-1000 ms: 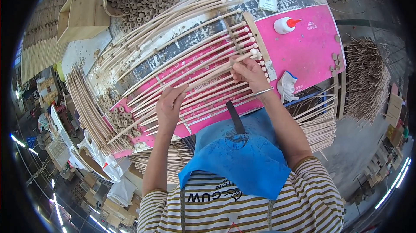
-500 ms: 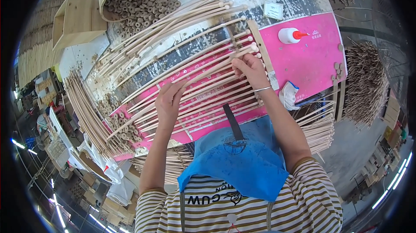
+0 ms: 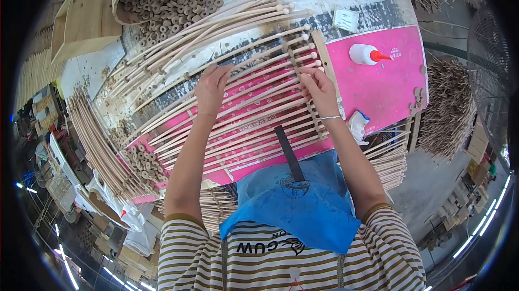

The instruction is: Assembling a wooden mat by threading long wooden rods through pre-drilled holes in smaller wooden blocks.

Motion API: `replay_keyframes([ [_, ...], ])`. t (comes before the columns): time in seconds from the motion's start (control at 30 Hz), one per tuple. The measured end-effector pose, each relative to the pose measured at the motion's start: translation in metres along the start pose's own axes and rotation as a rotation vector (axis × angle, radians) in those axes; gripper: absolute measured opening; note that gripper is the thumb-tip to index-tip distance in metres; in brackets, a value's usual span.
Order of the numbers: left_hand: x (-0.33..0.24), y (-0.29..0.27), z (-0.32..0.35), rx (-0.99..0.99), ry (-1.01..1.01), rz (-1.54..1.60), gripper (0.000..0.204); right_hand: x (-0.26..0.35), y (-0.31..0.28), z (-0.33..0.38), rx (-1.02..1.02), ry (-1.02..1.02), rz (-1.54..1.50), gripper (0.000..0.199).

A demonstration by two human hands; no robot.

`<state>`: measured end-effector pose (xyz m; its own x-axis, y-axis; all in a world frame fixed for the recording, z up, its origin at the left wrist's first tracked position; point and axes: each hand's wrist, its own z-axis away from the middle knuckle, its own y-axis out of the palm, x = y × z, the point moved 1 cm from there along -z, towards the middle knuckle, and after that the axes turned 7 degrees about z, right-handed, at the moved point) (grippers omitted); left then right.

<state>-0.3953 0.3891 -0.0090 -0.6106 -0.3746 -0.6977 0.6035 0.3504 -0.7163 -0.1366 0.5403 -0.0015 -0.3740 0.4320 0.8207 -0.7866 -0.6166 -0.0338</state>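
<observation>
Thin pale wooden sticks with round ball ends (image 3: 254, 108) lie side by side over a pink sheet, their ball ends toward a slotted wooden rack (image 3: 319, 42). My left hand (image 3: 212, 90) is closed in a pinch on one of the upper wooden sticks (image 3: 259, 56), partway along it. At the ball-end side, my right hand (image 3: 321, 90) has its fingertips pressed together beside the rack, close to the stick ends. Whatever sits between those fingertips is hidden. A bracelet circles my right wrist.
Beyond the rack lies a white glue bottle with a red nozzle (image 3: 367, 54). Wooden rings spill from a tipped wooden tub (image 3: 120, 4) at the far left; more rings (image 3: 141, 162) lie near left. Loose sticks (image 3: 200, 31) lie behind. Bundled sticks (image 3: 450, 110) stand at right.
My left hand has moved up and away from me, off the stick both hands were holding. My right hand has shifted slightly down, and that stick now rests among the others.
</observation>
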Motion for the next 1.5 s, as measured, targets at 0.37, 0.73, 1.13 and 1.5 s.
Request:
replay_keyframes([
  [0.37, 0.018, 0.021, -0.008, 0.019, 0.002, 0.000, 0.017, 0.005, -0.007, -0.029, -0.013, -0.103, 0.124, 0.024],
  [0.73, 0.015, 0.025, -0.006, -0.076, 0.159, -0.217, 0.029, 0.016, -0.008, -0.053, -0.027, -0.146, 0.184, 0.024],
  [1.13, 0.038, -0.003, -0.014, -0.053, 0.188, -0.432, 0.042, 0.000, 0.006, -0.016, 0.047, -0.094, 0.106, 0.027],
  [1.5, -0.089, -0.079, 0.085, -0.019, 0.176, -0.414, 0.043, 0.017, 0.036, 0.020, 0.083, 0.136, -0.441, 0.031],
])
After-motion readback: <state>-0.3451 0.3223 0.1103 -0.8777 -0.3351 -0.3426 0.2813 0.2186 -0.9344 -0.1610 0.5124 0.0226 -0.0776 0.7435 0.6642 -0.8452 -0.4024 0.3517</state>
